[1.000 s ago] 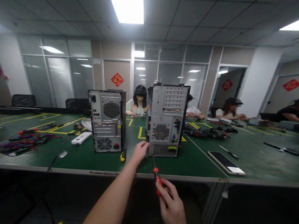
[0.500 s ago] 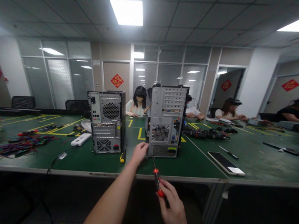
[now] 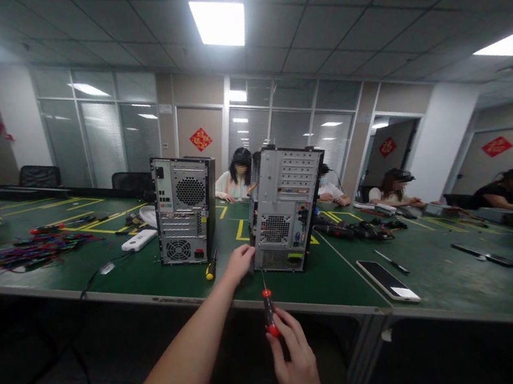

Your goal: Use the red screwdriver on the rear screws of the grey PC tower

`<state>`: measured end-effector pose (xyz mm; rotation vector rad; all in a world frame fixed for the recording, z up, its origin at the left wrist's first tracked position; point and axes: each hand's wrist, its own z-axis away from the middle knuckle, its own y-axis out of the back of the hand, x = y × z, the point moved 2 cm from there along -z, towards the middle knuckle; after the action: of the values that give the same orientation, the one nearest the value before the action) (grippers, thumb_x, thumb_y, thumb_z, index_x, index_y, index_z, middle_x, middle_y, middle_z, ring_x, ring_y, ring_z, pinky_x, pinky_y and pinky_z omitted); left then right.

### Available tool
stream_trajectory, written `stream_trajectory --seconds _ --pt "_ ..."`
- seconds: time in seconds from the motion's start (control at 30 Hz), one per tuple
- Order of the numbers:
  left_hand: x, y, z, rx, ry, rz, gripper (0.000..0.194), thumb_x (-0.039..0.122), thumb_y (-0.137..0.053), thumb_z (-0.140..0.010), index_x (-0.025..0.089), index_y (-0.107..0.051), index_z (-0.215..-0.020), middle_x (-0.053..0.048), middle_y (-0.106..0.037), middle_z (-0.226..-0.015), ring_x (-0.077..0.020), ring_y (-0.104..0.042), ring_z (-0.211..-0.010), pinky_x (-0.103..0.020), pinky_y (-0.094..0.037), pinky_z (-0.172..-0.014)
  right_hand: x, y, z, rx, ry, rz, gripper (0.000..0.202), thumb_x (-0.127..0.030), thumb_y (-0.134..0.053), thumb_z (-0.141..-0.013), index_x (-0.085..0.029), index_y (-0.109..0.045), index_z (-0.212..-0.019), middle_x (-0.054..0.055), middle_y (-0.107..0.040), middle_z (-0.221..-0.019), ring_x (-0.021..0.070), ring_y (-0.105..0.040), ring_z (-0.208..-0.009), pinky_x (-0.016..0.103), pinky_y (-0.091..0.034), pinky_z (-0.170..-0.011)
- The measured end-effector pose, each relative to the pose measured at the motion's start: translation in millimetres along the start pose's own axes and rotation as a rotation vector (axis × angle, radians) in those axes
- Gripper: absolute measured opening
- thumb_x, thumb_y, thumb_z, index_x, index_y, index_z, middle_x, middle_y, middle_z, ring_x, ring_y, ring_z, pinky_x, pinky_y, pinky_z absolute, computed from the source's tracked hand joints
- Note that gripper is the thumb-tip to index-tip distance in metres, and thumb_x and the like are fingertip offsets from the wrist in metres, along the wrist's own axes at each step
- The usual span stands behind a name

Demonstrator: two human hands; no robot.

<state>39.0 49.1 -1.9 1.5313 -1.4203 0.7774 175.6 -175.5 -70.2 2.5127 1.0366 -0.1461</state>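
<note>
My right hand (image 3: pixel 295 359) is closed round the red-and-black handle of a screwdriver (image 3: pixel 269 311). The screwdriver points away from me, its thin shaft reaching the bottom rear edge of a grey computer case (image 3: pixel 278 178); the exact contact of its tip is too small to make out. At the lower left edge of that case, my left hand (image 3: pixel 241 263) grips, its fingertips partly hidden by the side. The case stands upright, rear panel towards me. To its left is a second computer case (image 3: pixel 180 224), and between them lies a yellow-and-black screwdriver (image 3: pixel 211 268).
On the green table (image 3: pixel 340 283), a phone (image 3: pixel 386 278) and a pen-like tool (image 3: pixel 391 261) lie to the right. Black cables (image 3: pixel 361 227) sit behind them. Coloured wires (image 3: pixel 34 249) and a white power strip (image 3: pixel 140 239) are on the left. Several people sit across the table.
My right hand and the screwdriver handle have shifted very slightly left, and the fingers sit a little differently on the handle. My left hand and both cases stay in place.
</note>
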Motion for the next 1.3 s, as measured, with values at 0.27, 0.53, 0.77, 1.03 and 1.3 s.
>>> stream_trajectory --seconds 0.27,0.53,0.77,1.03,1.3 --pt "-2.4 0.0 -0.5 -0.001 0.000 0.011 0.032 0.045 -0.052 -0.088 0.019 -0.063 -0.073 -0.003 -0.065 -0.076 -0.0185 -0.059 -0.076 -0.027 -0.045 -0.069 3.9 1.1 0.1 0.018 0.006 0.008 0.039 -0.015 -0.060 -0.099 -0.024 -0.067 -0.137 0.013 -0.071 -0.128 0.0234 -0.074 -0.114 0.034 -0.065 -0.093" --pt "-2.1 -0.7 -1.1 -0.001 -0.013 0.011 0.031 0.045 -0.051 -0.087 0.019 -0.060 -0.071 -0.002 -0.062 -0.072 -0.0173 -0.056 -0.073 -0.027 -0.043 -0.069 5.4 -0.3 1.5 -0.022 0.055 0.033 0.049 -0.008 -0.055 -0.099 -0.027 -0.062 -0.144 0.013 -0.069 -0.135 0.0240 -0.070 -0.123 0.038 -0.063 -0.099" --pt "-2.4 -0.6 -1.7 0.010 0.001 0.002 0.033 0.046 -0.052 -0.088 0.019 -0.059 -0.069 -0.001 -0.061 -0.069 -0.0174 -0.056 -0.071 -0.027 -0.042 -0.069 3.5 2.7 -1.0 0.055 -0.039 -0.010 0.029 -0.023 -0.067 -0.097 -0.022 -0.071 -0.126 0.012 -0.074 -0.116 0.0228 -0.077 -0.103 0.033 -0.066 -0.087" --pt "-5.8 -0.9 -2.5 0.002 -0.005 0.020 0.034 0.049 -0.051 -0.087 0.019 -0.062 -0.072 -0.002 -0.063 -0.073 -0.0177 -0.056 -0.073 -0.028 -0.042 -0.070 2.4 0.1 0.6 0.037 0.060 -0.015 0.047 -0.006 -0.054 -0.099 -0.026 -0.066 -0.139 0.013 -0.068 -0.135 0.0233 -0.072 -0.119 0.034 -0.065 -0.095" --pt "-5.1 -0.7 -1.6 0.003 -0.003 0.021 0.033 0.048 -0.052 -0.088 0.019 -0.062 -0.073 -0.002 -0.063 -0.073 -0.0175 -0.056 -0.073 -0.028 -0.042 -0.070 4.2 1.0 2.1 0.022 -0.034 -0.016 0.028 -0.018 -0.064 -0.099 -0.022 -0.072 -0.126 0.014 -0.071 -0.124 0.0223 -0.076 -0.107 0.033 -0.066 -0.091"
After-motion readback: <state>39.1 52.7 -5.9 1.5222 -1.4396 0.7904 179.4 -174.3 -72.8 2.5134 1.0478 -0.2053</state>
